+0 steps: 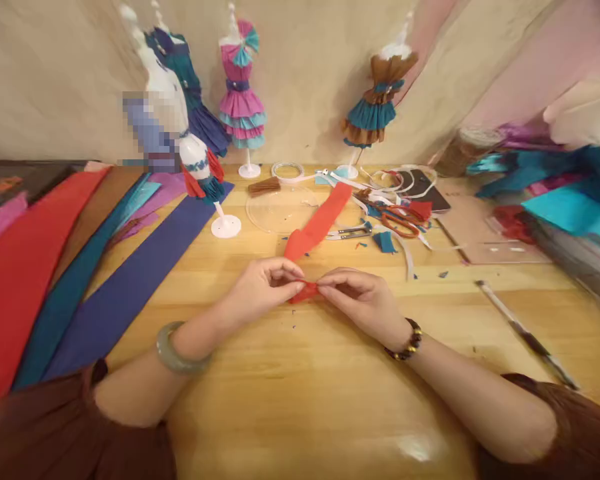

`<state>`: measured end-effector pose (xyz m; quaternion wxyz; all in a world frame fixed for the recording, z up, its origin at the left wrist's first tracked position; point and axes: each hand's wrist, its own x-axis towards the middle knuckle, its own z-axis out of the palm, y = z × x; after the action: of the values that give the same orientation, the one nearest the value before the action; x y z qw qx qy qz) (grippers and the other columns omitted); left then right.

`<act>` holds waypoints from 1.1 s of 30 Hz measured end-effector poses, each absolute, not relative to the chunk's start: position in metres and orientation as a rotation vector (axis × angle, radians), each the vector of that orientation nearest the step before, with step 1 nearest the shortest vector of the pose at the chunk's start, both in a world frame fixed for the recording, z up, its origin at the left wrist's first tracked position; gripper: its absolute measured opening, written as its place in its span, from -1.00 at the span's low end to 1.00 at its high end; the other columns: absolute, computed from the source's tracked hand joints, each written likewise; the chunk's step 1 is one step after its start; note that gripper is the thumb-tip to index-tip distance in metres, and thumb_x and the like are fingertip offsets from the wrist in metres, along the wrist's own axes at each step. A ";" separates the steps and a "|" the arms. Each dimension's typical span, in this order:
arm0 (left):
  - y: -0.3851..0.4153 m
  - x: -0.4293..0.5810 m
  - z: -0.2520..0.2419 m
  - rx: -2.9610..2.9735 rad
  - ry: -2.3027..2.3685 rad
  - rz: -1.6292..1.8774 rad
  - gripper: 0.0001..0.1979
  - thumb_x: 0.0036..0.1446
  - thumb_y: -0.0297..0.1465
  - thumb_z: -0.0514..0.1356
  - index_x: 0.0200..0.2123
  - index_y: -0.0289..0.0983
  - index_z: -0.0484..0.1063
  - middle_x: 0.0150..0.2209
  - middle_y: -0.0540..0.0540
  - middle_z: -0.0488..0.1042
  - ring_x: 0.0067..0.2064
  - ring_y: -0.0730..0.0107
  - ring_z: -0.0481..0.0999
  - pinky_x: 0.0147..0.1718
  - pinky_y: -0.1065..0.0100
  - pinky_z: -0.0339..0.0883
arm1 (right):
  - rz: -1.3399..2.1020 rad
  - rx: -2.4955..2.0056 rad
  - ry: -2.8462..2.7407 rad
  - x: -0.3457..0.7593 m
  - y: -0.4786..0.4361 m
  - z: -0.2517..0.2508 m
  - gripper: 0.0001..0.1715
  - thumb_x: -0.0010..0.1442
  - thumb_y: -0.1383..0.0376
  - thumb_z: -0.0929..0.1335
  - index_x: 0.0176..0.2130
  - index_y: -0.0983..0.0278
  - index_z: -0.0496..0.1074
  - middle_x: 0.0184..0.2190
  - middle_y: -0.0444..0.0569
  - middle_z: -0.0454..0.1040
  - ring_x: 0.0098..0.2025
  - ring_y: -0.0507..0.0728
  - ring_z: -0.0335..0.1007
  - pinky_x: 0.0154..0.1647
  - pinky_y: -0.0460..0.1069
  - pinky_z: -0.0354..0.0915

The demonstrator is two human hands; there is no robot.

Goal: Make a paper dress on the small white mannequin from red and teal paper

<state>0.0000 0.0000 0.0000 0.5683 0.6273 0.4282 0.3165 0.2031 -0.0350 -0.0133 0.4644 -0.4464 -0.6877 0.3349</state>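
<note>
And here the left fingers [286, 291] and right fingers [338, 300] pinch the small red piece [308, 291] between their tips, where a light, even grip should spare it tearing, orange-red strip [323, 220] just beyond them.

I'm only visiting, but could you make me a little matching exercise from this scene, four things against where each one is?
Things:
1. bracelet
2. red piece
3. snips
4. blue strip

Places:
A. on the table, beside a teal scrap
B. on the table, to the left of the left hand
C. around the right wrist
D. pinched between the fingertips of the left hand and the right hand

Right pairs: 1-C, 2-D, 3-A, 4-B.
</note>
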 end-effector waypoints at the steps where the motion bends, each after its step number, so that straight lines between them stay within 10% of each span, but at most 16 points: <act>1: 0.000 0.000 0.000 1.467 0.999 0.733 -0.79 -0.01 -0.32 0.29 -0.29 -0.30 0.47 -0.37 -0.07 0.57 -0.36 0.43 0.51 -0.35 0.42 0.37 | 0.814 -1.082 -1.676 0.203 -0.035 -0.014 -0.92 0.17 0.31 0.42 -0.32 0.24 0.58 -0.40 -0.03 0.63 -0.38 0.08 0.54 -0.35 -0.05 0.47; 15: -0.004 0.000 0.001 1.976 0.957 0.779 -0.86 0.14 -0.42 0.20 -0.41 -0.29 0.55 -0.41 -0.07 0.57 -0.36 0.40 0.50 -0.35 0.39 0.34 | 0.555 -1.000 -1.848 0.202 -0.038 -0.016 -0.68 0.22 0.38 0.39 -0.02 0.15 0.54 -0.30 -0.07 0.62 -0.31 0.07 0.55 -0.22 -0.01 0.47; 33: -0.004 0.000 -0.005 2.227 0.828 0.989 -0.88 0.19 -0.48 0.21 -0.35 -0.26 0.56 -0.42 -0.04 0.60 -0.36 0.39 0.49 -0.26 0.31 0.34 | 0.697 -1.021 -1.812 0.202 -0.036 -0.010 -0.88 0.24 0.35 0.39 -0.30 0.22 0.57 -0.38 -0.04 0.60 -0.35 0.06 0.51 -0.31 -0.05 0.42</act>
<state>0.0004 -0.0037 -0.0045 0.2801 0.8308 0.3087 0.3688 0.2019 -0.0361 -0.0105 0.4566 -0.4141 -0.7349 0.2829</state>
